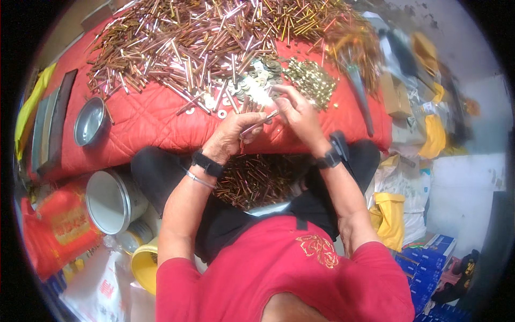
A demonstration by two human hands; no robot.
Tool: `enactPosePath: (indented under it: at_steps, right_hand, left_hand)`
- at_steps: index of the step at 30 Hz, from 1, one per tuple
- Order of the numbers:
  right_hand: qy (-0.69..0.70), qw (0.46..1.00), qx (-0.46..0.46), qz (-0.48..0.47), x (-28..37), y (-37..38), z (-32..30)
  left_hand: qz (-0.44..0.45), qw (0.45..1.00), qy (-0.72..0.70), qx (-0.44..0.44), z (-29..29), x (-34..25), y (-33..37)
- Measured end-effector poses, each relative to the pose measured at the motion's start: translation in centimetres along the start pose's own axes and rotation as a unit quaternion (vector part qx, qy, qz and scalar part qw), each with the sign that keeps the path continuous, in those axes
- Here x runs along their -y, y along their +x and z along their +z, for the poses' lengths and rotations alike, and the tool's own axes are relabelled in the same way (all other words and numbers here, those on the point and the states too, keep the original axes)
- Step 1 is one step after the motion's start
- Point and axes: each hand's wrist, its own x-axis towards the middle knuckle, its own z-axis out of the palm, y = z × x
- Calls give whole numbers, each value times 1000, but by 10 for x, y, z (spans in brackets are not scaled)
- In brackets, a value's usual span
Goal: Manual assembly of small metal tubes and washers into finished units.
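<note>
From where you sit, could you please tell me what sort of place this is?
It looks like a small, makeshift assembly workspace, perhaps in a home or workshop: copper-coloured rods lie heaped on a red quilted cover, with loose washers and small brass-coloured parts piled beside them.

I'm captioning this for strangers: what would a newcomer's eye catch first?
A huge heap of copper-coloured rods sprawls across the far side of the red quilted cover. Next, small golden pieces glitter right of centre, and a shiny metal bowl sits at left.
</note>
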Motion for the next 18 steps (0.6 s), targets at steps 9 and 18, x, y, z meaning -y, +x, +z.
enactPosePath:
  at_steps: [9,18]
  right_hand:
    - [41,999,10,-16,-13,10,3]
    - [206,947,229,97,0,-1,-36]
  left_hand:
    - [2,999,31,-25,-4,9,1]
    - [11,990,124,-60,15,-1,-9]
